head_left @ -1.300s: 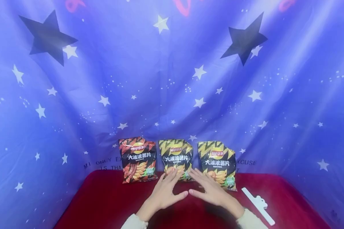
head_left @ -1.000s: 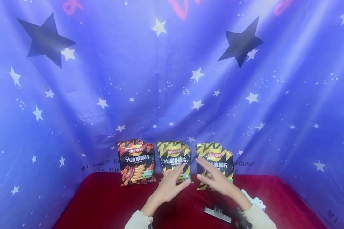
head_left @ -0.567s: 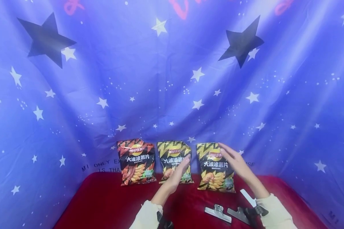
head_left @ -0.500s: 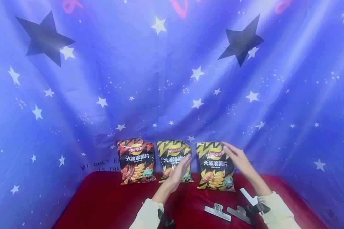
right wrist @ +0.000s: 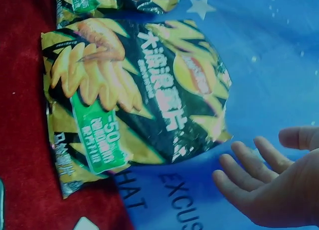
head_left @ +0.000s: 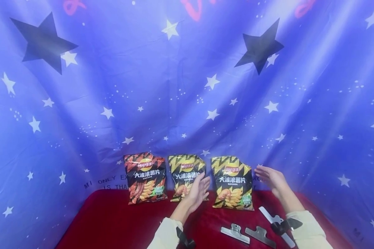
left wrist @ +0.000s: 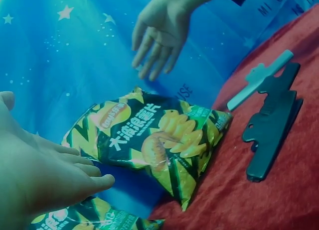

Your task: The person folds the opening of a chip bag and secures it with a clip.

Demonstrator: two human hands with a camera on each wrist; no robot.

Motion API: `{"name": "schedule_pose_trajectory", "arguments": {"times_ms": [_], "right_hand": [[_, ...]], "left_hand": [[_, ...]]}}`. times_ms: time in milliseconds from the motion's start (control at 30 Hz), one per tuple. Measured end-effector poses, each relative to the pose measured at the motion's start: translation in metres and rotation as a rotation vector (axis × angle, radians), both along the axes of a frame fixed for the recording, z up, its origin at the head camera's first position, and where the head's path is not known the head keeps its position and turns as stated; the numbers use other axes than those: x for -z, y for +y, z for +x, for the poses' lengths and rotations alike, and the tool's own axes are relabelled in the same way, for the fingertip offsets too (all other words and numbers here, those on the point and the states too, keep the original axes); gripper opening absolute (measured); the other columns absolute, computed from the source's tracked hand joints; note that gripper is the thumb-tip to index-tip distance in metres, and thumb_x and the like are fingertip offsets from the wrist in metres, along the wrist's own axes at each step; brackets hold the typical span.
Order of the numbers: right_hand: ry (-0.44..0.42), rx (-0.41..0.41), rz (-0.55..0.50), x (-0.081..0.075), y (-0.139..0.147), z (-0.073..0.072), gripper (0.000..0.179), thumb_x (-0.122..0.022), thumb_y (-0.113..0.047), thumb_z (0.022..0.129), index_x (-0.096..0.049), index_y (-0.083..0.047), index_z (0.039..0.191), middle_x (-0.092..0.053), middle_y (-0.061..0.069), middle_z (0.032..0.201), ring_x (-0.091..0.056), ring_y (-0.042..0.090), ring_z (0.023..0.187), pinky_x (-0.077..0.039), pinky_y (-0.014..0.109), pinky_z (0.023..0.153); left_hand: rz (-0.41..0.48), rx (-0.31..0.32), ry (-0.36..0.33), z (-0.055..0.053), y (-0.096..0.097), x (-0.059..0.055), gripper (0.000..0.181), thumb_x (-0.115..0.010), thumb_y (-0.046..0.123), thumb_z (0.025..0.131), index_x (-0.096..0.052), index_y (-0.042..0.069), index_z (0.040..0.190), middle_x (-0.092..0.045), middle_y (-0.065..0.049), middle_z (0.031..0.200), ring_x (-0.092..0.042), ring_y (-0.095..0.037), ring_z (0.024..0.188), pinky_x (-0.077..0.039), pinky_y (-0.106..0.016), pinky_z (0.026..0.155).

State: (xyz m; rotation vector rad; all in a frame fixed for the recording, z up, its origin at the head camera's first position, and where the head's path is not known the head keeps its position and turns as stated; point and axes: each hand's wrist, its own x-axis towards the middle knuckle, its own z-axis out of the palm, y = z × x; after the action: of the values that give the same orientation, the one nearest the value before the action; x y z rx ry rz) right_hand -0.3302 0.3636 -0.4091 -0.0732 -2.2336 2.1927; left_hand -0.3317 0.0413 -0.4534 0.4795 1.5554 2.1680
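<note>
- Possibly the right sleeve (head_left: 310,230), above the white clip (head_left: 268,213), could drag it into the dark clip (head_left: 261,237); the silver clip (head_left: 235,233) lies nearby.
- Both grips are released: left hand (head_left: 197,192) before the middle bag (head_left: 184,173), right hand (head_left: 272,178) just beside the right bag (head_left: 232,183).
- Those two and the red bag (head_left: 145,180) stand in a row toward the counter's (head_left: 112,221) far edge; a nudge could topple one, and the seemingly cut top corners might spill chips.
- Each bag reads "Lay's 乐事"; "大波浪薯片" is partly covered on the middle one. The right bag's green label (right wrist: 102,135) shows "-50".
- Behind, the backdrop (head_left: 174,103) reads "MI ONLY EX".
</note>
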Motion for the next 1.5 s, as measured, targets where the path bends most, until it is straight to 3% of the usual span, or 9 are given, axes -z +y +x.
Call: {"name": "schedule_pose_trajectory", "arguments": {"times_ms": [100, 400, 600, 800, 1033, 1500], "right_hand": [[-0.065, -0.042, -0.07, 0.009, 0.011, -0.005, 0.026, -0.046, -0.027, 0.109, -0.071, -0.031, 0.105, -0.074, -0.02, 0.098, -0.069, -0.002, 0.095, -0.054, 0.023, 0.09], [-0.173, -0.164, -0.05, 0.025, 0.029, -0.017, 0.033, -0.033, -0.026, 0.111, -0.065, -0.021, 0.112, -0.073, -0.017, 0.101, -0.068, -0.001, 0.094, -0.052, 0.029, 0.091], [-0.226, -0.174, -0.091, 0.032, 0.027, -0.022, 0.032, -0.037, -0.026, 0.109, -0.069, -0.023, 0.106, -0.074, -0.012, 0.101, -0.068, 0.004, 0.094, -0.054, 0.03, 0.091], [-0.288, -0.177, -0.153, 0.044, 0.023, -0.019, 0.038, -0.036, -0.024, 0.11, -0.072, -0.022, 0.098, -0.073, -0.008, 0.097, -0.07, 0.01, 0.092, -0.054, 0.034, 0.092], [-0.3, -0.155, -0.183, 0.054, 0.019, -0.021, 0.03, -0.043, -0.025, 0.109, -0.069, -0.024, 0.094, -0.068, -0.008, 0.094, -0.066, 0.011, 0.09, -0.055, 0.034, 0.092], [-0.327, -0.129, -0.244, 0.056, 0.013, -0.024, 0.018, -0.055, -0.022, 0.105, -0.065, -0.026, 0.091, -0.069, -0.008, 0.089, -0.066, 0.011, 0.087, -0.058, 0.031, 0.089]], "left_hand": [[0.024, -0.002, -0.02, -0.003, 0.004, 0.001, 0.088, -0.024, 0.058, 0.103, -0.007, -0.008, 0.159, -0.002, -0.027, 0.168, 0.001, -0.043, 0.157, 0.0, -0.058, 0.127], [0.046, -0.04, -0.057, -0.012, 0.015, 0.005, 0.09, -0.024, 0.059, 0.103, -0.005, -0.01, 0.158, -0.001, -0.027, 0.168, 0.004, -0.044, 0.156, 0.0, -0.059, 0.126], [0.056, -0.06, -0.077, -0.019, 0.019, 0.009, 0.087, -0.026, 0.056, 0.104, -0.004, -0.009, 0.159, 0.0, -0.026, 0.168, 0.004, -0.043, 0.157, 0.001, -0.059, 0.126], [0.048, -0.06, -0.091, -0.016, 0.023, 0.016, 0.086, -0.023, 0.054, 0.105, -0.001, -0.01, 0.158, 0.001, -0.028, 0.168, 0.004, -0.046, 0.156, 0.001, -0.06, 0.126], [0.085, -0.059, -0.108, -0.015, 0.027, 0.021, 0.088, -0.025, 0.056, 0.104, -0.002, -0.01, 0.158, -0.002, -0.03, 0.167, 0.002, -0.048, 0.155, 0.0, -0.061, 0.126], [0.119, -0.091, -0.148, -0.018, 0.035, 0.024, 0.089, -0.026, 0.057, 0.103, -0.01, -0.012, 0.157, -0.007, -0.033, 0.165, -0.006, -0.05, 0.154, -0.008, -0.059, 0.126]]}}
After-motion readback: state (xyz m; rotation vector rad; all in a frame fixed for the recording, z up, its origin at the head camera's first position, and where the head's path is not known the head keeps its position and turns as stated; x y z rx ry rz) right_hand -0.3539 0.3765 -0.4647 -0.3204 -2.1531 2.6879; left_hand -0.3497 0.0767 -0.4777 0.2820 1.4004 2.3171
